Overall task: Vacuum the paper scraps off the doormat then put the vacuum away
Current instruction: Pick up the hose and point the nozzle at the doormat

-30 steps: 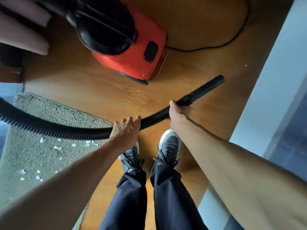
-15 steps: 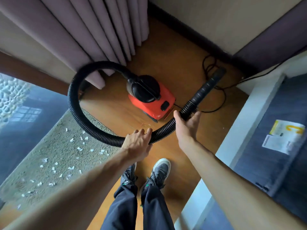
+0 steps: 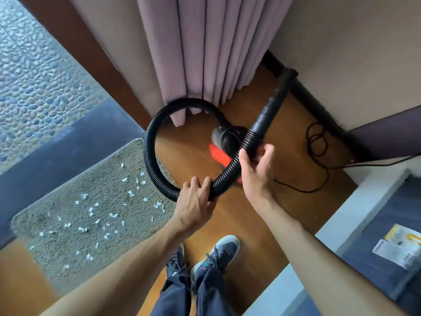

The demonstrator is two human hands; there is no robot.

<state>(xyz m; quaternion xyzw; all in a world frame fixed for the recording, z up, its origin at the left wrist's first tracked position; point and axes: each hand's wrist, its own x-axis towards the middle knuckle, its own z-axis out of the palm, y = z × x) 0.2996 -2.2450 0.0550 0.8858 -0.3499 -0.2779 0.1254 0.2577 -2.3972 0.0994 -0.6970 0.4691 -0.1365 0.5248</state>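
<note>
Wood floor (image 3: 293,163): vac (image 3: 219,155) mostly hidden bhd hose (image 3: 149,156).

Black hose (image 3: 149,156), orange-red vacuum (image 3: 218,155), beige doormat (image 3: 57,242)
The hose is ribbed; white paper scraps (image 3: 131,193) speckle the doormat; the floor (image 3: 232,220) is honey-brown wood grain, the curtain (image 3: 205,53) pale mauve.

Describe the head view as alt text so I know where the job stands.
Both hands grip the black vacuum hose: left hand on its lower bend, right hand just below the rigid nozzle, which points toward the wall. White paper scraps lie scattered on the doormat at left; the red vacuum sits on the wood floor behind the hose.
</note>
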